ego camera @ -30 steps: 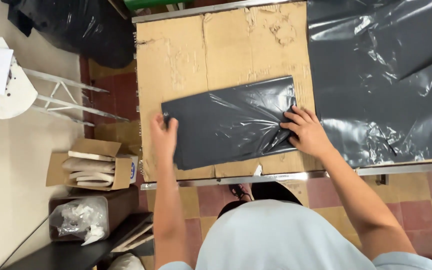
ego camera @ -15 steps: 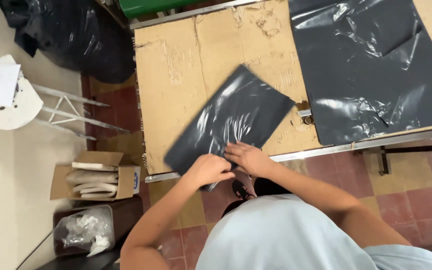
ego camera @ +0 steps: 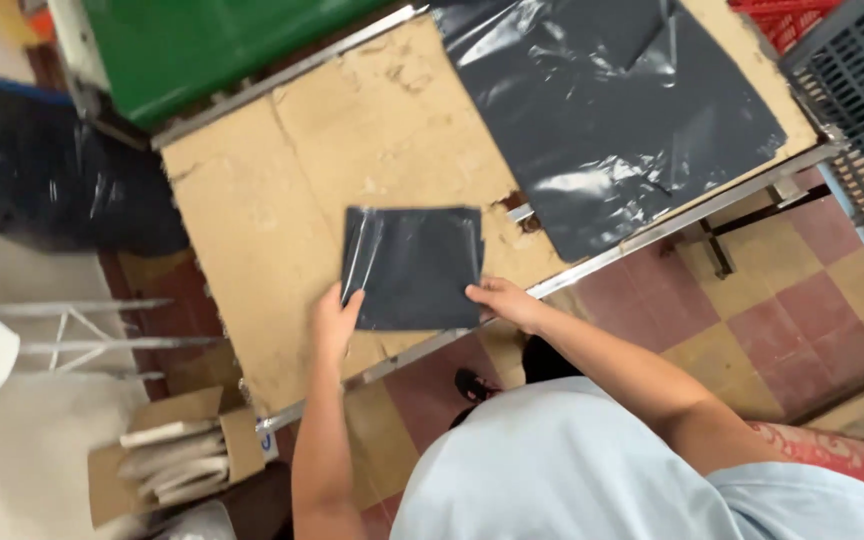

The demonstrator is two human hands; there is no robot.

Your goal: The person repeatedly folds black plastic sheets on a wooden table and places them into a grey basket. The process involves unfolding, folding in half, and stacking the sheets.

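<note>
The folded black plastic bag [ego camera: 414,266] lies flat on the cardboard-covered desk [ego camera: 252,200], a neat, nearly square packet just ahead of both hands. The left hand [ego camera: 335,320] rests flat on its near left corner, fingers spread and pressing down. The right hand [ego camera: 502,300] touches the near right corner, fingers laid against the edge; whether it pinches the plastic or only presses it, I cannot tell from here.

Judging by the compact shape, the folding looks far along: the bag is several layers thick and squared off, with a glossy crease running down its left side. What may be left is a final smoothing or one more fold.

Beyond the right hand, further across the desk, a stack of unfolded black plastic sheets [ego camera: 612,110] lies spread out and wrinkled, apparently not yet handled. A grey plastic crate [ego camera: 852,70] sits at the far right, cut off by the frame. Below the left hand, on the floor, an open cardboard box [ego camera: 167,460] holds pale flat items too blurred to name. The person's light blue shirt [ego camera: 572,470] hides the desk's near edge.
</note>
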